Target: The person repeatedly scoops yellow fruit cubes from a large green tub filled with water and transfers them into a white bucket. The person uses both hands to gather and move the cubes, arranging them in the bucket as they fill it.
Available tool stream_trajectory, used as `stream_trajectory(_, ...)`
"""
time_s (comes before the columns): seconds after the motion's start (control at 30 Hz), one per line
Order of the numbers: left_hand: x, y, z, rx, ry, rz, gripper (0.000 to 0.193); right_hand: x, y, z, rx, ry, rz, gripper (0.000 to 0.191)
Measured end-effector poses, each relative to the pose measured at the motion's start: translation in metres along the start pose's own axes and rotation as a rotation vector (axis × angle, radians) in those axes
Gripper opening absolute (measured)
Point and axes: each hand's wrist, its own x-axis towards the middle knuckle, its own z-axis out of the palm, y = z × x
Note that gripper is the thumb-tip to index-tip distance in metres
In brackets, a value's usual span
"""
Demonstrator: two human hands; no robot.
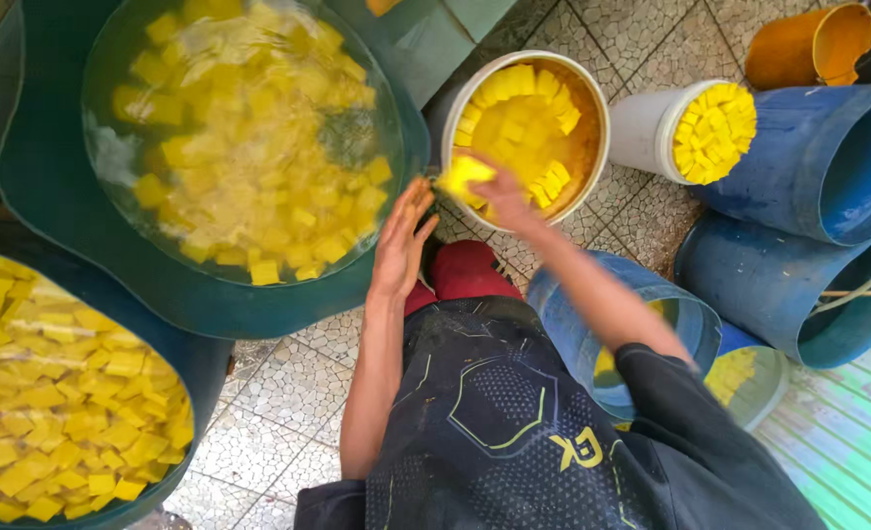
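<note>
Over the white bucket (592,147), the blurred right hand (499,196) half-hides a yellow block (463,175).

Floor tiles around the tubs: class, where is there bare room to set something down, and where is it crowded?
Bare tiles lie between the big green tub, the lower-left tub and the person's left arm. A smaller patch lies above the white bucket. It is crowded on the right, where blue barrels press together, and where the left hand and right hand meet.

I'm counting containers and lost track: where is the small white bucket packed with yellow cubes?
In the head view, the small white bucket lies tipped at upper right, between the white tub under the right hand and the blue barrels.
</note>
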Motion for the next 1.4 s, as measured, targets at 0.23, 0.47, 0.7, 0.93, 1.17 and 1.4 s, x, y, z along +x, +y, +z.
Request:
stream_trajectory(0.23,0.007,-0.068,0.019,-0.041,0.128,-0.094,0.055,-0.003,-0.011,-0.174,-0.585,-0.143,-0.145,0.063)
stream_trajectory(0.47,0.068,-0.138,0.125,-0.276,0.151,-0.306,0.067,-0.036,-0.015,-0.149,-0.759,-0.244,-0.58,0.07)
stream_trajectory(0.7,0.065,-0.152,0.12,0.095,0.192,-0.452,0.083,-0.035,0.029,-0.151,-0.262,-0.411,-0.231,0.046)
stream_trajectory(0.93,0.062,-0.138,0.12,0.199,0.058,-0.425,0.082,0.003,0.034,-0.18,-0.552,-0.154,-0.083,0.052)
stream_trajectory(1.17,0.04,-0.101,0.069,0.133,0.211,-0.353,0.054,0.034,0.027,-0.18,-1.531,-0.072,-0.508,0.049)
stream_trajectory(1.4,0.011,-0.079,0.0,0.038,0.312,-0.23,0.042,0.028,0.039,-0.16,-1.542,0.136,-0.565,0.033)
